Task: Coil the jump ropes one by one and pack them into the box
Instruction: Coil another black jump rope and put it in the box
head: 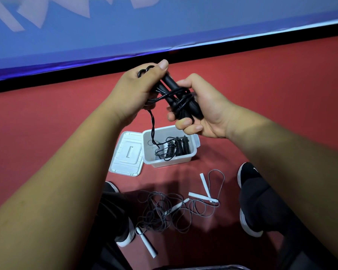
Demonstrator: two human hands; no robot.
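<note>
Left hand [137, 88] grips top of black handles [169, 83]; right hand [205, 110] clamps wrapped end. Both held above box [170, 162]. Loose cord [152, 125] hangs into box, near packed rope [177, 148] (touching or not, cannot tell).

Risks:
- tail may snag packed rope and drag it out
- slack grip lets wraps spring loose
- white ropes [174, 209] tangled on floor, may knot

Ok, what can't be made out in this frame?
- Head view: how many turns of cord wrap the black-handled jump rope, partly covered by the left hand and right hand.
- Head view: the count of black coiled ropes in the white plastic box; small, overlapping.
- Head view: which grey cord joins which white handle in the floor tangle; strands cross.
</note>
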